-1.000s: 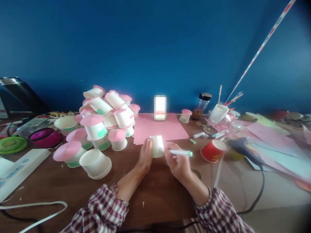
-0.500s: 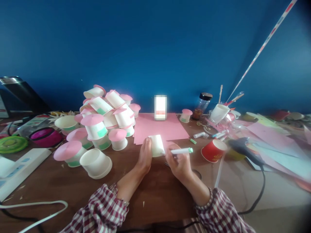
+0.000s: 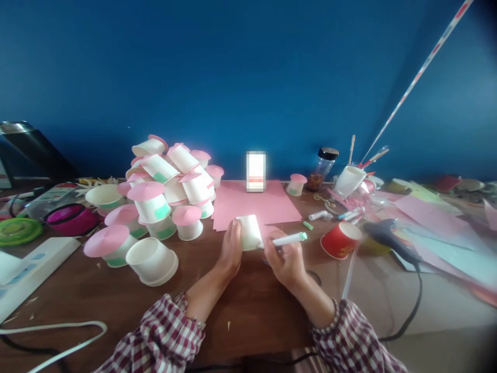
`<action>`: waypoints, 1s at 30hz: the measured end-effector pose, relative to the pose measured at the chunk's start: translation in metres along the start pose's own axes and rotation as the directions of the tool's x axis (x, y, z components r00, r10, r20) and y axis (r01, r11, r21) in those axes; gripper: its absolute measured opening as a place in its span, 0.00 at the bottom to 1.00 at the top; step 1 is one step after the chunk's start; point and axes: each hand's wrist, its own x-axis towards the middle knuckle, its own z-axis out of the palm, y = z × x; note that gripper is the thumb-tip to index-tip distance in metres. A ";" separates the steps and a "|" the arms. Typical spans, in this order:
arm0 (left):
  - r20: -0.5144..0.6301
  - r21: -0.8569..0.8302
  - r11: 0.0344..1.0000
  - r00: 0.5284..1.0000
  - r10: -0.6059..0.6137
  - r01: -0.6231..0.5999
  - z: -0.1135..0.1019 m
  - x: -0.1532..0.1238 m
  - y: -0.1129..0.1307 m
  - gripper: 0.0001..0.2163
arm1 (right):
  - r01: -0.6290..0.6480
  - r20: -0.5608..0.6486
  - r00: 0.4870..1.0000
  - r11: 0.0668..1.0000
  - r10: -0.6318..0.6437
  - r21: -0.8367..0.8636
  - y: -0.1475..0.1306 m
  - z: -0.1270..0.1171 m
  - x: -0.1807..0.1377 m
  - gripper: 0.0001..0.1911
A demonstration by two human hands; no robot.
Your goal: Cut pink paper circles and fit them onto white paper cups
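In the middle of the head view my left hand (image 3: 231,248) grips a white paper cup (image 3: 250,232) from its left side. My right hand (image 3: 287,259) is closed around a white marker (image 3: 285,240) with a green end, which points to the right. The marker's other end meets the lower right of the cup; whether a mark is there I cannot make out. To the left, several white cups with pink paper tops and green patches form a pile (image 3: 182,176). Nearer me stands a white cup (image 3: 152,261) without a pink top.
Pink paper sheets (image 3: 267,204) lie behind my hands. A red cup (image 3: 340,241), a small green cap (image 3: 308,226) and a dark glue gun (image 3: 392,238) with its cord are on the right. A white power strip (image 3: 37,272) lies at left, a glass jar (image 3: 323,168) at the back.
The marker and right hand have shifted very slightly against the cup, the marker's green end tilting up a little. The left hand keeps its grip on the cup.
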 end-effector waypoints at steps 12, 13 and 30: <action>-0.014 0.039 0.998 0.998 0.057 -0.057 0.001 -0.002 0.002 0.16 | -0.020 0.034 0.999 1.000 0.020 0.002 -0.002 0.000 -0.001 0.09; -0.012 0.047 0.997 0.997 0.070 -0.069 0.001 -0.002 0.002 0.16 | -0.026 0.022 0.999 1.000 0.027 -0.002 -0.001 0.000 -0.001 0.09; -0.069 0.035 0.996 0.994 0.083 -0.081 0.003 -0.003 0.004 0.14 | -0.022 -0.042 0.999 0.999 0.020 -0.049 0.000 0.003 0.000 0.08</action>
